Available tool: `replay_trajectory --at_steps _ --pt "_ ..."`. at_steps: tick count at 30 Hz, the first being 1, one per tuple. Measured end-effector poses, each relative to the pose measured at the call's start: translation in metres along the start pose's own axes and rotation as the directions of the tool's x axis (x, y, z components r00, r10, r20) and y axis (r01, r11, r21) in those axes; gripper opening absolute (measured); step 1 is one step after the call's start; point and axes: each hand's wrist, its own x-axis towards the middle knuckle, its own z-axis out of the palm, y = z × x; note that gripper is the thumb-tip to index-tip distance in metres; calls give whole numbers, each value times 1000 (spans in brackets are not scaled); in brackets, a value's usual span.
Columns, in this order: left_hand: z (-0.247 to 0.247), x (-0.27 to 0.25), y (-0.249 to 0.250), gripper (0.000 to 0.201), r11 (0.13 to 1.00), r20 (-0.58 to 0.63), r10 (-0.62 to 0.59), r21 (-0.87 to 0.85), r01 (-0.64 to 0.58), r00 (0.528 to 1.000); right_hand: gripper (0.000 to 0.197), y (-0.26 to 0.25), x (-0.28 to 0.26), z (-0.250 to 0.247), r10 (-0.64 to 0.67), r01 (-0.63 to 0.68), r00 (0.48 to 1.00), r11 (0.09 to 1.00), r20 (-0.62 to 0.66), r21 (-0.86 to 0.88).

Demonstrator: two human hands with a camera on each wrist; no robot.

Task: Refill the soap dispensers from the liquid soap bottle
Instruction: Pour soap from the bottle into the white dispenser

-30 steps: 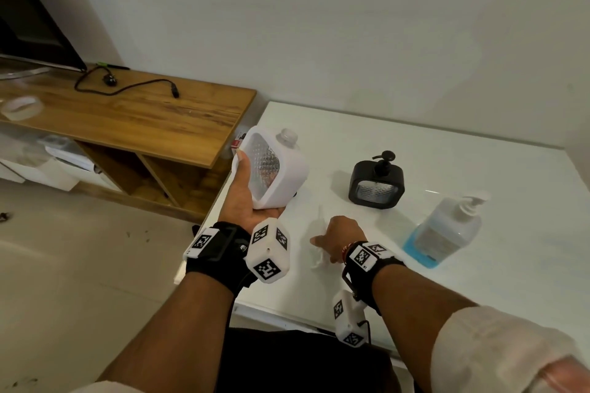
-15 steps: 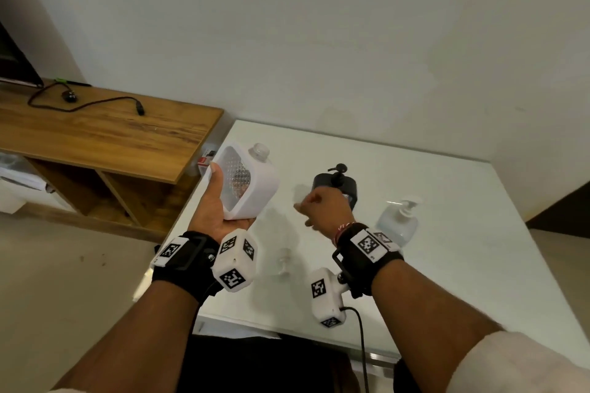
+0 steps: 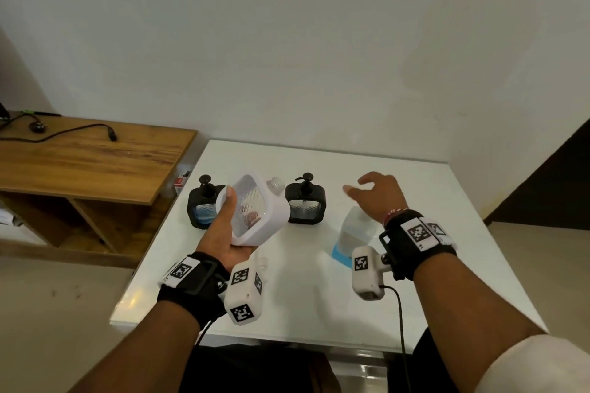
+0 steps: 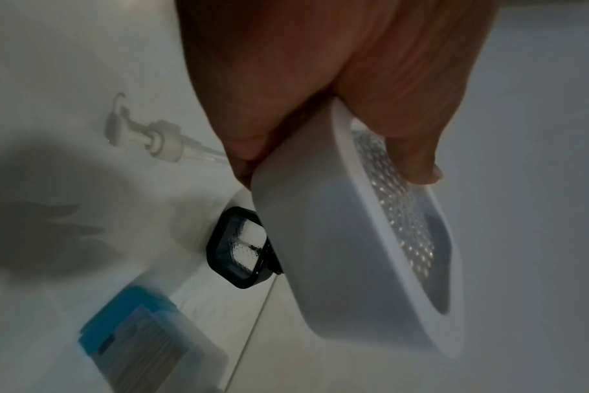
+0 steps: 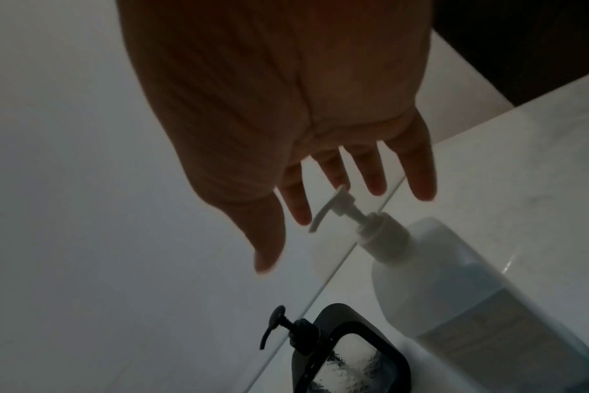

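My left hand [image 3: 228, 233] grips a white square soap dispenser [image 3: 258, 210] with its pump off, held tilted above the white table [image 3: 463, 233]; the same white dispenser [image 4: 360, 260] fills the left wrist view. Its white pump [image 4: 145, 135] lies loose on the table. Two black dispensers stand behind it, one to the left [image 3: 202, 206] and one to the right [image 3: 305, 201]. The liquid soap bottle [image 3: 354, 231] with blue soap stands under my right wrist. My right hand [image 3: 375, 193] hovers above the bottle's pump [image 5: 333, 207], fingers spread, holding nothing.
A wooden shelf unit [image 3: 86, 163] with a black cable [image 3: 64, 132] stands left of the table. A wall rises right behind the table. A small red and white box [image 3: 181, 180] sits in the gap between shelf and table.
My right hand has moved from the table's front up and to the right, over the soap bottle, and has opened. The left hand keeps hold of the white dispenser. The head view has shifted.
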Motion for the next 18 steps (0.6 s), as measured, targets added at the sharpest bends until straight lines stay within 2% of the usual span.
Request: replay_trajectory --at_steps 2,3,7,9,18 --pt "3 -4 -3 43 1000 -2 -8 22 8 1000 55 7 0 -4 22 -27 985 999 170 31" --pt "3 -5 -4 43 1000 -1 -4 25 4 1000 53 8 -1 -5 7 -9 978 1000 210 7" --pt "4 -14 -9 41 998 -22 -7 68 8 1000 27 9 -4 -5 -65 100 985 970 159 -224" --pt "5 -17 -9 40 995 -32 -13 97 16 999 26 7 -7 -6 -83 122 986 952 145 -281" --pt "0 -25 -14 38 986 -46 -25 166 32 999 25 -25 -36 11 -132 229 951 908 280 -352"
